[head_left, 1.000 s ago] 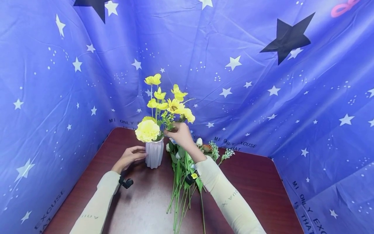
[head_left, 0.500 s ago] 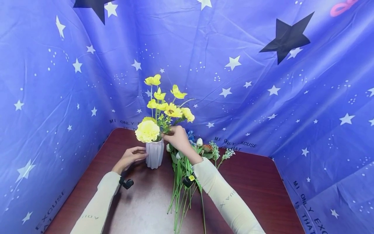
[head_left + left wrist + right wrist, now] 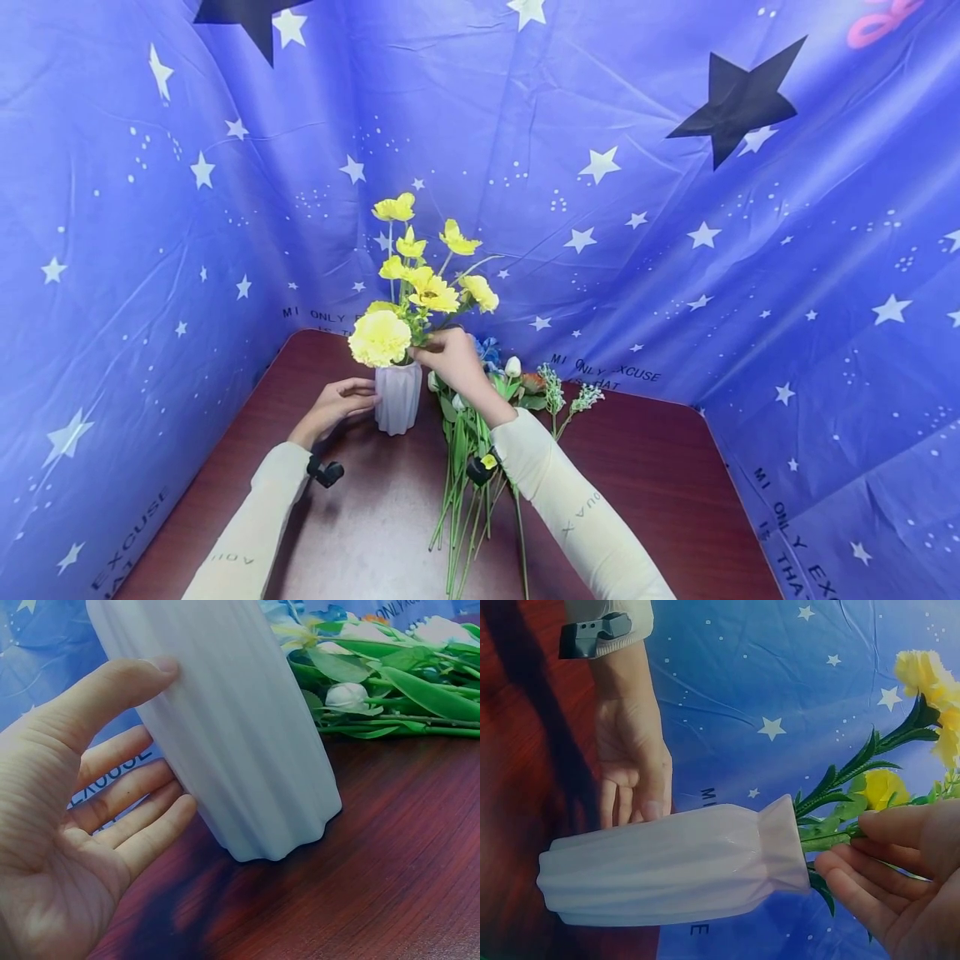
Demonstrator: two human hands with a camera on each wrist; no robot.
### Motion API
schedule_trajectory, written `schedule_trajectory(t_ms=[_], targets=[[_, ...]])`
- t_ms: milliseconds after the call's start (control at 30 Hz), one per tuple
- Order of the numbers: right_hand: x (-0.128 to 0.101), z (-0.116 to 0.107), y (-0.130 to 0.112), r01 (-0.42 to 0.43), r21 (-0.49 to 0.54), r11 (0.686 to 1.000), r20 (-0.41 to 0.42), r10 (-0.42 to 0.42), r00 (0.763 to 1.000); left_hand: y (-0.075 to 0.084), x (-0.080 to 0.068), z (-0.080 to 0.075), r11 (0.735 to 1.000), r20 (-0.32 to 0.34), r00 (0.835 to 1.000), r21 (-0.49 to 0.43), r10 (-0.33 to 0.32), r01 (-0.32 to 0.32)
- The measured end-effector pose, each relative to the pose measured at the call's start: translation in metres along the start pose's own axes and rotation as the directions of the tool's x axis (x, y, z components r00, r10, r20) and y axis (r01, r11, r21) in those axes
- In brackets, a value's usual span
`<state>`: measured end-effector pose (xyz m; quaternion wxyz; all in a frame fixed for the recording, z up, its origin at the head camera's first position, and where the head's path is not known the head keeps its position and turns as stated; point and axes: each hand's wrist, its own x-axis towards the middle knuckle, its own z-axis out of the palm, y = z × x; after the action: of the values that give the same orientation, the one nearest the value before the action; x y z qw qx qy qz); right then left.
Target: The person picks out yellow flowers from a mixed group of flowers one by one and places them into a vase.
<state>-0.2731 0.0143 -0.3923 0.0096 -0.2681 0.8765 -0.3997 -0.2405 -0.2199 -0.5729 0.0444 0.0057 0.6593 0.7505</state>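
A white fluted vase (image 3: 397,398) stands upright on the table with several yellow flowers in it, a full round yellow bloom (image 3: 380,337) low at its left. My left hand (image 3: 339,408) touches the vase's left side. In the left wrist view the thumb lies on the vase's face, with the relaxed fingers (image 3: 142,795) at its edge. Just above the rim my right hand (image 3: 453,360) pinches a green stem (image 3: 829,838) between thumb and fingers. The dark-centred yellow flower (image 3: 433,292) rises above that hand. Stem ends inside the vase are hidden.
Right of the vase lies a loose bunch of cut-length flowers (image 3: 465,475), with white buds (image 3: 512,367), blue petals (image 3: 489,350) and pale sprigs (image 3: 585,397). The right forearm crosses over it. A blue star-printed cloth (image 3: 637,250) surrounds the dark red wooden table (image 3: 637,475).
My right hand has moved down and slightly left toward the vase's rim, and the dark-centred yellow flower has sunk lower and left with it. The left hand has stayed at the vase.
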Motion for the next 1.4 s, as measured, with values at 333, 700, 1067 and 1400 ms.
schedule_trajectory(t_ms=[333,700,1067,1400], targets=[[-0.0029,0.0003,-0.0024,-0.003,0.024,1.0,-0.009,0.003,1.0,-0.0015,-0.0001,0.0011,1.0,0.0,1.0,-0.027,0.007,-0.007],[-0.0037,0.0021,-0.008,-0.052,0.078,0.996,-0.052,0.057,0.997,-0.001,-0.0008,0.0012,1.0,-0.006,1.0,-0.023,0.007,-0.007],[-0.0037,0.004,-0.0092,-0.008,0.039,0.999,-0.124,0.013,0.992,-0.0016,-0.0007,0.0011,1.0,-0.012,1.0,-0.021,0.004,-0.004],[-0.0042,0.0098,-0.0077,0.004,-0.087,0.996,-0.076,-0.011,0.997,0.0016,-0.0037,0.0046,1.0,-0.032,0.999,0.006,0.001,-0.001]])
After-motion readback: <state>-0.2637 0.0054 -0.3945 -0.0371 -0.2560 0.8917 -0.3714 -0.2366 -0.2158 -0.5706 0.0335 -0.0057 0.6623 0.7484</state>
